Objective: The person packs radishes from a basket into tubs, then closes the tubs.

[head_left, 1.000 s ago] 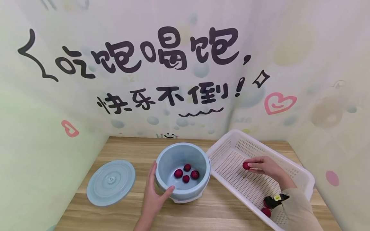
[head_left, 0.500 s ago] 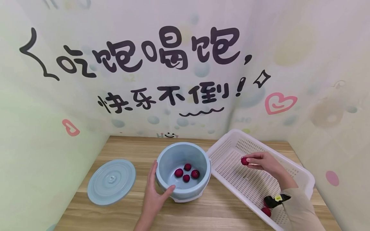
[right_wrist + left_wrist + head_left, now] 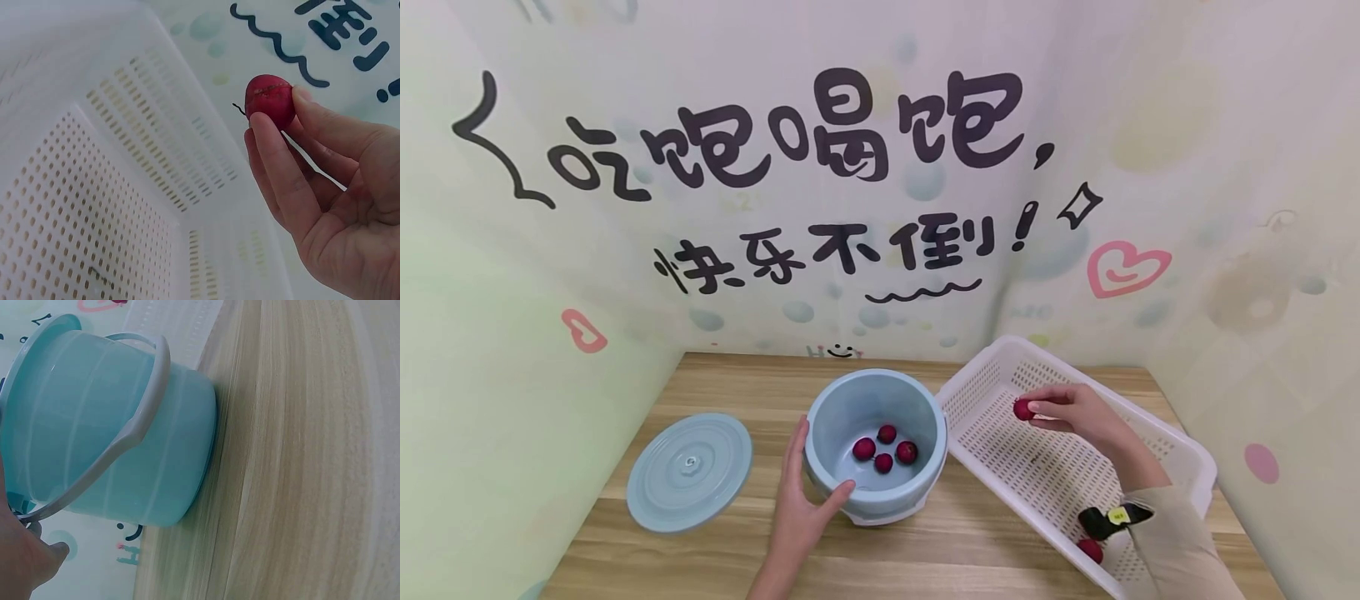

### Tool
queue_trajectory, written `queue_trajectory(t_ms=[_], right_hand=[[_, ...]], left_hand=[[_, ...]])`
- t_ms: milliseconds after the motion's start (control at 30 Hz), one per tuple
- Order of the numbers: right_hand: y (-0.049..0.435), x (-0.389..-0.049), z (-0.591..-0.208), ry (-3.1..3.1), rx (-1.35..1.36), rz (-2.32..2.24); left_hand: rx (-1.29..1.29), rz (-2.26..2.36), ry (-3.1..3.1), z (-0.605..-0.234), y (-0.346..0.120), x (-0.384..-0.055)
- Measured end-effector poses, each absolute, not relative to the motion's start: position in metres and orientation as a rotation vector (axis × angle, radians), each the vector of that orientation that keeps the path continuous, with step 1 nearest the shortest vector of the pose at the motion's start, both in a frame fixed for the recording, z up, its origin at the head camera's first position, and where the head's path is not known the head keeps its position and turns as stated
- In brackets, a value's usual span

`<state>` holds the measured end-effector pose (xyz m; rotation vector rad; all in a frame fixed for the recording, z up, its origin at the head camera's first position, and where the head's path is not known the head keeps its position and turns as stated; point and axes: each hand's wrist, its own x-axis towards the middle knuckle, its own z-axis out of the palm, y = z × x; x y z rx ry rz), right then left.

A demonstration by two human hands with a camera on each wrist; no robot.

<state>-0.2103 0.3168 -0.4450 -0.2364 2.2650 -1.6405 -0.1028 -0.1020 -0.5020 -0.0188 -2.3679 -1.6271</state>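
Note:
My right hand [image 3: 1078,412] pinches a red radish [image 3: 1023,409] between thumb and fingertips, above the white perforated basket [image 3: 992,492]. In the right wrist view the radish [image 3: 270,101] shows a thin dark root. My left hand [image 3: 801,508] holds the light blue bucket [image 3: 820,492] by its left side, thumb at the near rim. Several radishes [image 3: 863,449] lie on the bucket's bottom. Another radish [image 3: 1090,550] lies at the near end of the basket, partly hidden by the right wrist. In the left wrist view the bucket's pale handle [image 3: 128,434] hangs against its side.
A round blue lid [image 3: 689,472] lies on the wooden table [image 3: 700,558] to the left. The basket stands close to the bucket's right side. Behind the table hangs a printed wall covering [image 3: 880,308] with black lettering.
My right hand has risen slightly and moved left over the basket with the radish in its fingers. The left hand and bucket have stayed in place.

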Motion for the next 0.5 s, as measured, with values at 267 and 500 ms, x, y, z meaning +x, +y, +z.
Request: queue_trajectory(t_ms=[267,500], right_hand=[[0.297,-0.208,-0.427,2.261,-0.303,-1.648],[0.277,-0.207,-0.416,2.289,-0.334,-1.645]], left_hand=[[-0.029,-1.623,-2.358,-0.501,-0.102,-0.103],[-0.025,-1.626,-2.362,-0.502,-0.101,-0.103]])
